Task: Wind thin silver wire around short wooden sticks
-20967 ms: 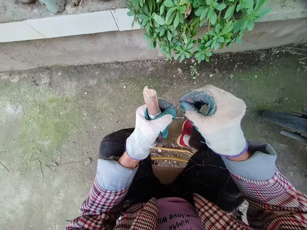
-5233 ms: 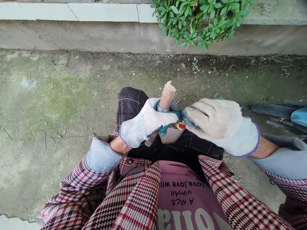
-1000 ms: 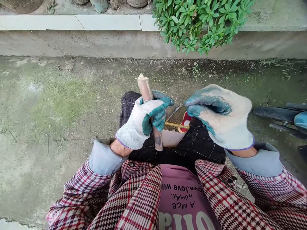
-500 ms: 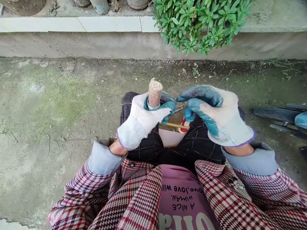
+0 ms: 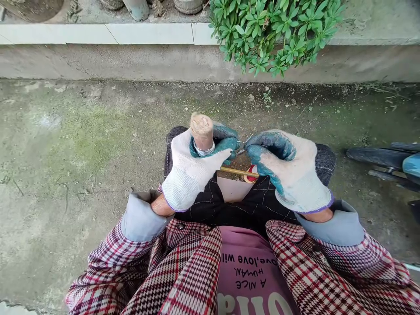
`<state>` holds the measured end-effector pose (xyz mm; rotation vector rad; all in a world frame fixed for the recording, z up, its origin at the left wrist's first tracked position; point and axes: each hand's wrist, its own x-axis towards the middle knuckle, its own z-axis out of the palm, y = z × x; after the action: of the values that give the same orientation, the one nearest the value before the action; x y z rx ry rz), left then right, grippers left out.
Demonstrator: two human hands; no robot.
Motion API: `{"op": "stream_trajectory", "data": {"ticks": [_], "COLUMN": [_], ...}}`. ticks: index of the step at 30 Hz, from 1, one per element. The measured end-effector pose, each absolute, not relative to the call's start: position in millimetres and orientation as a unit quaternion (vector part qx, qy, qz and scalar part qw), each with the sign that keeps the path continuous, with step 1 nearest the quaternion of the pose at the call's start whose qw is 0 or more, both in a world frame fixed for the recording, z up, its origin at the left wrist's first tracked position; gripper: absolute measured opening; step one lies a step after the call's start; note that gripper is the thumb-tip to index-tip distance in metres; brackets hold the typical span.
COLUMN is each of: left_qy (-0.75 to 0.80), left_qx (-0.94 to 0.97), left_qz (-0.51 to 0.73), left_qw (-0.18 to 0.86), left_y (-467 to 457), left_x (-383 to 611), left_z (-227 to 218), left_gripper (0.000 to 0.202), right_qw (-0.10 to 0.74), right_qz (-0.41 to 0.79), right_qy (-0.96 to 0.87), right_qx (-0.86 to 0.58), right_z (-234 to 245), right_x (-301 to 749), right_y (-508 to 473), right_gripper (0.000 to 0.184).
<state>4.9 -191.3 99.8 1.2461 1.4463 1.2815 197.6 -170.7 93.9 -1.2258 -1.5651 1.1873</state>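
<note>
My left hand [image 5: 200,164], in a white knit glove with teal coating, is closed around a brown wooden stick [image 5: 202,135] with a rough, frayed top end. Several turns of thin silvery wire [image 5: 204,151] ring the stick just above my grip. My right hand [image 5: 285,162], gloved the same way, pinches a thin wire end between thumb and forefinger. That short stretch of wire spans the small gap between my two hands. The rest of the stick is hidden by my left hand and lap.
Between my knees show a thin yellowish rod [image 5: 234,170] and a red-and-white object [image 5: 251,173]. A leafy green shrub [image 5: 275,30] overhangs the low concrete ledge [image 5: 131,61] ahead. At right stands something with dark wheels and a blue part [image 5: 411,164].
My right hand has come left and slightly down, and its thumb and forefinger now pinch the wire. The stick has shifted left and tilts more in my left hand.
</note>
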Motion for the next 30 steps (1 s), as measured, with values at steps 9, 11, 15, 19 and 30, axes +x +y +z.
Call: {"op": "stream_trajectory", "data": {"ticks": [9, 11, 15, 19, 30], "left_qy": [0.455, 0.452, 0.494, 0.503, 0.502], "left_qx": [0.343, 0.332, 0.339, 0.348, 0.347], "left_qz": [0.604, 0.598, 0.563, 0.544, 0.536], "left_qw": [0.557, 0.573, 0.569, 0.574, 0.584], "left_y": [-176, -176, -177, -177, -172], "left_x": [-9, -10, -8, -7, -8], "left_z": [92, 92, 91, 91, 95], "left_gripper": [0.015, 0.020, 0.033, 0.036, 0.032], "right_qw": [0.428, 0.408, 0.388, 0.401, 0.286], "right_qz": [0.527, 0.544, 0.583, 0.470, 0.444], "right_qy": [-0.539, -0.537, -0.543, -0.653, -0.725], "right_qx": [-0.499, -0.499, -0.463, -0.438, -0.443], "right_z": [92, 94, 100, 106, 96], "right_x": [212, 210, 201, 198, 201], "right_y": [-161, -160, -159, -159, -160], "right_gripper": [0.008, 0.006, 0.015, 0.020, 0.017]}}
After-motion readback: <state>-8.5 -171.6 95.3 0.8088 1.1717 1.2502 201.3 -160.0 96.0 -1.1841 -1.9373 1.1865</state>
